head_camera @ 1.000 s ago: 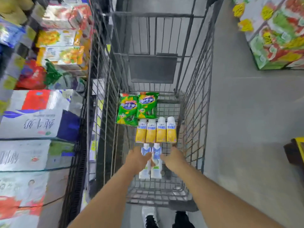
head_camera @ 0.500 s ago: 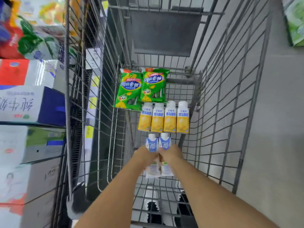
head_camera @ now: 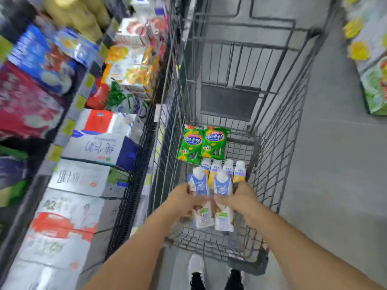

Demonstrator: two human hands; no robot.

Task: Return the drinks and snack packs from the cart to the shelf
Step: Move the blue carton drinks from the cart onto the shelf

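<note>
A grey wire cart (head_camera: 278,155) stands in the aisle in front of me. My left hand (head_camera: 181,198) is closed around a blue-and-white drink carton (head_camera: 199,185), and my right hand (head_camera: 240,197) grips a second blue-and-white carton (head_camera: 223,185) beside it. Both cartons are lifted above the cart floor. On the cart floor beyond them lie several yellow drink bottles (head_camera: 239,171) in a row, partly hidden by the cartons. Two green snack packs (head_camera: 202,144) lie past the bottles. The shelf (head_camera: 90,80) runs along the left.
The shelf on the left holds stacked milk cases (head_camera: 98,149) and colourful boxes (head_camera: 134,74), blurred by motion. A display of printed boxes (head_camera: 374,80) stands at the right across the grey floor. My shoes (head_camera: 196,268) show below the cart's near end.
Both hands have closed on the two blue-and-white cartons and raised them off the cart floor. The view has swung left, bringing more of the shelf into sight.
</note>
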